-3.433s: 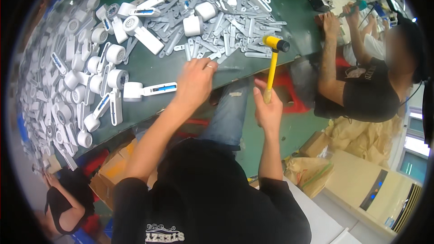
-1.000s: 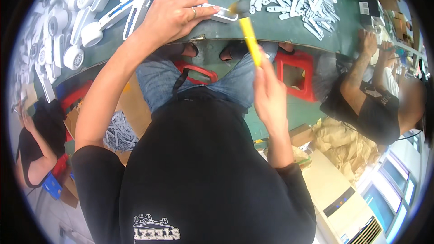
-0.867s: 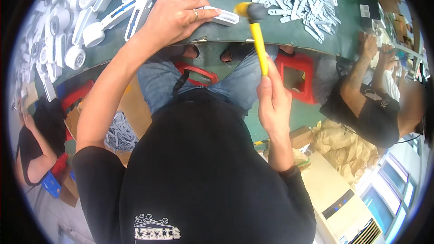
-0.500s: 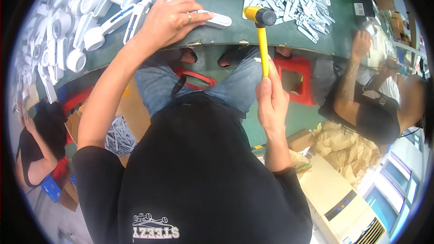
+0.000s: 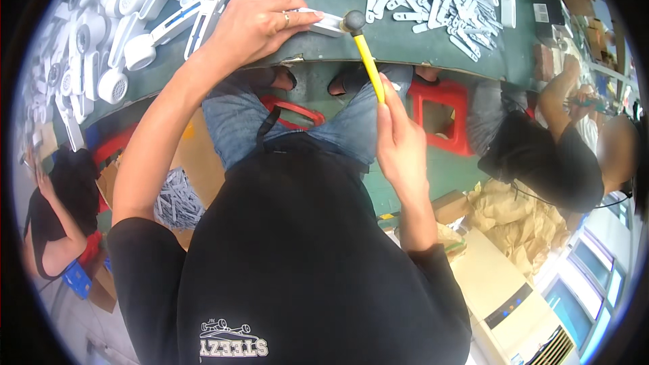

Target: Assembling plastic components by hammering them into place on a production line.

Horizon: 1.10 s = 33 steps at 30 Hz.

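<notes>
My left hand [image 5: 260,27] lies over a white hand shower [image 5: 331,25] on the green table, gripping it with the fingers along its handle. The hand hides most of the piece, and only the handle's end shows past the fingertips. In my right hand [image 5: 401,138] is a small mallet [image 5: 367,61] with a yellow handle, its fingers wrapped round the lower part. The mallet's dark round head is at the handle's end, touching it or just above; I cannot tell which.
White hand showers [image 5: 138,51] are heaped on the left of the green table [image 5: 318,47]. Grey-white flat strips [image 5: 439,7] lie in a pile at the right. A red stool [image 5: 443,118] stands below the table edge. Co-workers sit at left [image 5: 64,196] and right [image 5: 541,155].
The mallet has swung left and down from the right, its head now at the handle's end. My left hand has hardly moved. The co-worker at right has shifted an arm.
</notes>
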Each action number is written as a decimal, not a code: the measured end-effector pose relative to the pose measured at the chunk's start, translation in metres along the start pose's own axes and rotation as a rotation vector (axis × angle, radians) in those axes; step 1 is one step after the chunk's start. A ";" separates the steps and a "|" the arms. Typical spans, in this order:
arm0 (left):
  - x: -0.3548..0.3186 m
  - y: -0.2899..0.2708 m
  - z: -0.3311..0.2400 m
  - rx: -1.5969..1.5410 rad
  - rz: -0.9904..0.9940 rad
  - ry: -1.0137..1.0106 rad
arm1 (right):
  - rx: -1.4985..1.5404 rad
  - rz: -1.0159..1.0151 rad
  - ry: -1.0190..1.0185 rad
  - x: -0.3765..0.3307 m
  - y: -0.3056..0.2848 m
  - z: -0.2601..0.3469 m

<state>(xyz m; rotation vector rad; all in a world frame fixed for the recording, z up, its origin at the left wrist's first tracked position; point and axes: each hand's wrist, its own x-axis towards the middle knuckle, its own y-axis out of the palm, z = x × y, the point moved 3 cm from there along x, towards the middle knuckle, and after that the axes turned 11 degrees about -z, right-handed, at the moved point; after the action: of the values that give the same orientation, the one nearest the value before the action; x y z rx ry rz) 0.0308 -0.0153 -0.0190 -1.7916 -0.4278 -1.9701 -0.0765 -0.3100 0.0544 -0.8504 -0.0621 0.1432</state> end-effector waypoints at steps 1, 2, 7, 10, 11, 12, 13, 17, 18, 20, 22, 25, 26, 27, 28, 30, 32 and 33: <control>0.057 -0.003 -0.020 0.124 0.750 -0.536 | -0.031 0.023 0.078 -0.003 -0.014 0.002; 0.059 -0.009 -0.020 0.134 0.748 -0.535 | 0.031 0.063 0.186 -0.002 -0.023 0.011; 0.074 -0.011 -0.013 0.206 0.845 -0.557 | 0.154 -0.021 0.074 0.002 -0.003 -0.011; 0.088 0.012 -0.032 0.113 0.967 -0.268 | 0.568 -0.069 0.216 -0.004 -0.023 0.001; 0.081 0.016 -0.031 0.038 1.018 -0.339 | 0.665 -0.078 0.200 -0.001 -0.027 0.005; 0.078 0.009 -0.033 0.071 1.008 -0.406 | 0.689 -0.065 0.185 0.002 -0.029 0.008; 0.077 -0.001 -0.036 0.105 0.998 -0.473 | 0.713 -0.051 0.171 0.003 -0.030 0.010; 0.050 -0.038 -0.053 0.172 0.689 -0.758 | 0.615 0.010 0.119 -0.006 -0.021 0.007; 0.042 -0.037 -0.058 0.190 0.661 -0.768 | 0.601 0.040 0.103 -0.005 -0.013 0.007; 0.031 -0.030 -0.060 0.186 0.568 -0.891 | 0.498 0.117 0.096 -0.003 -0.008 0.011; 0.025 -0.022 -0.045 0.226 0.544 -0.705 | 0.550 0.126 0.173 -0.007 -0.003 0.007; 0.016 -0.019 -0.047 0.219 0.509 -0.733 | 0.461 0.038 0.117 -0.012 -0.009 0.017; 0.017 -0.020 -0.052 0.251 0.522 -0.710 | 0.366 -0.010 0.086 -0.014 -0.010 0.018; 0.017 -0.019 -0.057 0.238 0.438 -0.712 | 0.366 -0.018 0.094 -0.015 -0.009 0.019; 0.018 -0.018 -0.059 0.226 0.441 -0.711 | 0.305 -0.045 0.036 -0.016 -0.008 0.021; 0.019 -0.018 -0.062 0.273 0.410 -0.742 | 0.236 -0.065 -0.016 -0.018 -0.009 0.027; 0.018 -0.018 -0.061 0.262 0.402 -0.738 | 0.198 -0.137 -0.075 -0.022 -0.010 0.035; 0.018 -0.016 -0.061 0.261 0.404 -0.720 | 0.194 -0.135 -0.072 -0.021 -0.005 0.035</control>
<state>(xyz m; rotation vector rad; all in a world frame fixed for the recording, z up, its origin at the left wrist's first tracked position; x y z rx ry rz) -0.0311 -0.0344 -0.0073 -2.1555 -0.4644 -0.9192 -0.1006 -0.2902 0.0809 -0.6449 -0.1707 0.0517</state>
